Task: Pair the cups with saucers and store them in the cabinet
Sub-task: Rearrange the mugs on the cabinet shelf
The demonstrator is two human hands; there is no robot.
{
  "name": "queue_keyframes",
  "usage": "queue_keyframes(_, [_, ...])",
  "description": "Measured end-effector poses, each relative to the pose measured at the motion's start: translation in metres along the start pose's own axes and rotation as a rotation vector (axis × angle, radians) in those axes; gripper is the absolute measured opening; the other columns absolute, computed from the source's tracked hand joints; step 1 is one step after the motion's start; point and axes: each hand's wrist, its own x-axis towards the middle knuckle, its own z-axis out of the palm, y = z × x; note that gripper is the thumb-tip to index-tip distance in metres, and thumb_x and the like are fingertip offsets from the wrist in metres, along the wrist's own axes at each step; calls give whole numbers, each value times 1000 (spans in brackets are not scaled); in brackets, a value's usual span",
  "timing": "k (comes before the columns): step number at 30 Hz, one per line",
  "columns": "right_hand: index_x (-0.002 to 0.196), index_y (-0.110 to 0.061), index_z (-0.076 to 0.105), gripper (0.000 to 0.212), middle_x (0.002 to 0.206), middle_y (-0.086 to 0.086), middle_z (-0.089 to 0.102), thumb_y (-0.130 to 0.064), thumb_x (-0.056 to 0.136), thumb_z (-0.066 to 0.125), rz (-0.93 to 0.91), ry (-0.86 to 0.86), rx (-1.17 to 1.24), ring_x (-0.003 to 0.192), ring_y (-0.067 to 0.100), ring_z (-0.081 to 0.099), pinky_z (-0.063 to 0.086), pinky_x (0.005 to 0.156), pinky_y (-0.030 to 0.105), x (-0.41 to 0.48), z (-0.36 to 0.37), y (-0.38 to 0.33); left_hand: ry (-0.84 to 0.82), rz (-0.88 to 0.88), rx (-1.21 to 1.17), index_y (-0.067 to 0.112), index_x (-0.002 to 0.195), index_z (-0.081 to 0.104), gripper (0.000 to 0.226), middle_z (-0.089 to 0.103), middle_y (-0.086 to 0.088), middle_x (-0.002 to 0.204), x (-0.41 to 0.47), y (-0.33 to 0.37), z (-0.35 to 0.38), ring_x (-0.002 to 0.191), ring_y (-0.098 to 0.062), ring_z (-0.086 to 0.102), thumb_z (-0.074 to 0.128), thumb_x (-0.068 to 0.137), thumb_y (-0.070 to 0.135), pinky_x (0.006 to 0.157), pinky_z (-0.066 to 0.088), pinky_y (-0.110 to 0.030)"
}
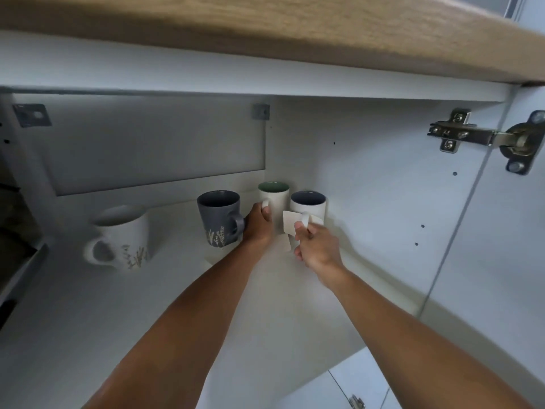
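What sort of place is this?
Probably the inside of a kitchen cupboard: a grey mug and white mugs stand on a white shelf, with a metal door hinge at the right.

The cabinet shelf (147, 305) lay open in front. The grey mug (218, 216), green-lined cup (277, 199) and blue-lined cup (309, 206) crowded its back right corner, with a wide gap to the white mug (124, 237) on the left.

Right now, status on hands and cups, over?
Left hand grips handle of green-lined mug; right hand grips handle of blue-lined mug. Both upright, deep in cabinet. Grey mug close beside left hand. White flat piece at right fingers, unidentified.
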Motion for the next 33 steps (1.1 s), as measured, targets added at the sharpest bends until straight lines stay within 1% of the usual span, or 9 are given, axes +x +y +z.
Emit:
queue_keyframes(5, [88,-3,62,44,67,14,67,-45,99,52,-17,17,-56,37,10,54,41,41,18,7,8,-1,-52,24,60,8,129,53,38,63,-18,123,11,-2,-3,110,-35,59,35,105,32,79,41,-30])
queue_keyframes(10, [84,-11,64,42,59,7,67,-49,97,52,9,-22,-60,38,8,56,42,48,23,9,4,-1,-45,78,105,9,136,50,41,57,-18,130,8,-3,-5,118,-35,55,30,106,28,94,43,-37])
queue_keyframes(14, [82,-10,65,40,69,10,69,-49,91,64,30,-81,-28,43,9,60,42,39,17,4,-7,0,-89,56,141,9,139,40,37,46,-18,132,-3,-5,-8,119,-33,49,36,103,18,84,38,-33])
queue_keyframes(16, [89,-9,69,43,77,9,71,-52,87,68,-15,-98,-94,55,16,67,51,47,22,1,-17,1,-109,42,172,7,141,34,41,44,-20,134,-9,-3,-11,121,-36,48,37,102,17,86,41,-37])
queue_keyframes(17, [94,-12,70,45,82,8,72,-56,86,67,-47,-105,-172,65,20,69,56,58,28,-1,-23,2,-124,48,196,6,144,31,44,43,-21,136,-14,-2,-14,123,-37,48,38,102,18,89,41,-39])
queue_keyframes(19, [108,-17,69,51,92,4,73,-62,85,64,-98,-122,-355,84,23,68,56,76,33,-3,-35,5,-167,83,225,6,148,24,50,42,-23,138,-24,0,-18,125,-40,46,40,102,19,96,41,-40])
queue_keyframes(23, [132,-20,59,71,98,-2,67,-67,80,65,-98,-166,-501,91,19,63,46,78,28,-16,-58,7,-261,104,183,15,154,17,62,41,-20,142,-57,4,-30,129,-38,44,46,99,25,106,40,-49])
queue_keyframes(28, [138,-24,53,78,119,5,64,-71,77,64,-66,-227,-529,106,23,63,51,92,35,-40,-78,0,-258,105,122,15,150,31,56,46,-13,143,-108,3,-56,129,-28,48,50,100,29,106,42,-37])
queue_keyframes(33, [138,-25,53,77,125,7,65,-72,78,62,-116,-267,-564,115,27,61,48,96,35,-65,-73,-22,-193,68,45,18,151,30,57,46,-8,145,-148,-11,-108,127,-24,49,53,100,28,97,40,-26])
